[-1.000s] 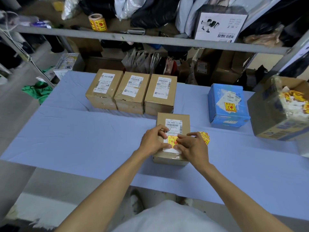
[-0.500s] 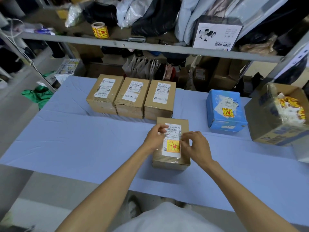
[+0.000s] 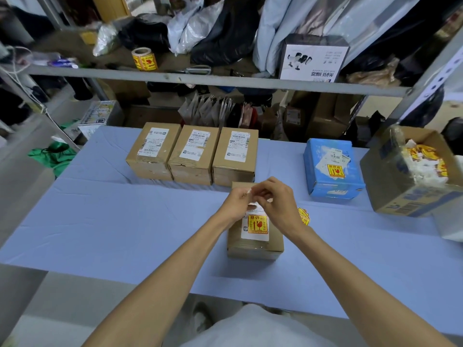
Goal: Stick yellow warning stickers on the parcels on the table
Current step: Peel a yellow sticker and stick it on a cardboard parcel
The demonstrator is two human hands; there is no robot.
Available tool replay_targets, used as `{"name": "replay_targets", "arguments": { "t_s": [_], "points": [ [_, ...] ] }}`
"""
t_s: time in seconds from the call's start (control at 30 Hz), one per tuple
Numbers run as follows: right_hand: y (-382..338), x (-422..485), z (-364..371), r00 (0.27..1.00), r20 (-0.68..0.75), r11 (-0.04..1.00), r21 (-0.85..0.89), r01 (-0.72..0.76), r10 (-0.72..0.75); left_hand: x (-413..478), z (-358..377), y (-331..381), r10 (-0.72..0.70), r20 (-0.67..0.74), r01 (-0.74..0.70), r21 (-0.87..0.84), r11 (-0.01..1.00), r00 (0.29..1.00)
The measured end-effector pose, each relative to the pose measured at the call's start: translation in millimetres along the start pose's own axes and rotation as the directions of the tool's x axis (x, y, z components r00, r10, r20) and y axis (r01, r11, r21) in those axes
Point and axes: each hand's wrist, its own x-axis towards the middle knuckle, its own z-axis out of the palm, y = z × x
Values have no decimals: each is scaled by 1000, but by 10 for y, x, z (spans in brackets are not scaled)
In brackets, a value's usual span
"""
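A brown parcel [image 3: 255,242] lies on the blue table in front of me, and a yellow warning sticker [image 3: 256,224] sits flat on its white label. My left hand [image 3: 236,202] and my right hand [image 3: 278,205] are raised just above the parcel's far end, fingertips together. They pinch a small white paper scrap [image 3: 248,192] between them. A few loose yellow stickers [image 3: 304,216] lie on the table beside my right wrist. Three brown parcels [image 3: 193,154] stand in a row behind, showing only white labels. A blue parcel [image 3: 330,169] at the right carries a yellow sticker.
An open cardboard box [image 3: 411,186] with yellow and white paper scraps stands at the right edge. A roll of yellow stickers [image 3: 144,59] sits on the metal shelf behind the table. The blue table [image 3: 112,221] stretches bare to the left.
Both hands have lifted off the parcel's top and come together above its far end, holding a white scrap. The yellow sticker now lies uncovered on the label.
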Motion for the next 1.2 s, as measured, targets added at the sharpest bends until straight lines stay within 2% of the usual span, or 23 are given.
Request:
{"name": "replay_targets", "arguments": {
  "t_s": [0.07,0.1,0.23,0.4,0.53,0.67,0.77,0.93,1.2],
  "points": [
    [16,-1,-9,1000,-22,1000,-23,14,-15,12,-12,8,14,14,-15,60,998,1000],
    [24,-7,-14,999,-30,999,-41,16,-17,16,-22,23,25,10,-26,38,999,1000],
    [48,-22,-50,997,-67,1000,15,27,-26,35,-103,79,21,-103,-35,-135,990,994],
    [33,-11,-84,991,-127,991,130,-23,40,32,-114,134,7,-108,-41,-318,947,994],
    [39,31,-121,972,-89,920,353,-172,216,34,-107,144,27,-118,-56,-243,968,993],
    [61,62,-182,964,-14,846,483,-225,264,28,-86,168,32,-91,-56,-272,961,995],
    [87,85,-254,964,47,797,552,-244,263,33,-70,211,29,-77,-52,-324,944,997],
    [89,125,-325,982,59,820,543,-183,180,38,-41,283,-73,-10,61,-433,899,997],
    [128,104,-365,981,-28,803,579,-141,193,108,11,410,-10,38,17,-204,979,999]
  ]
}}
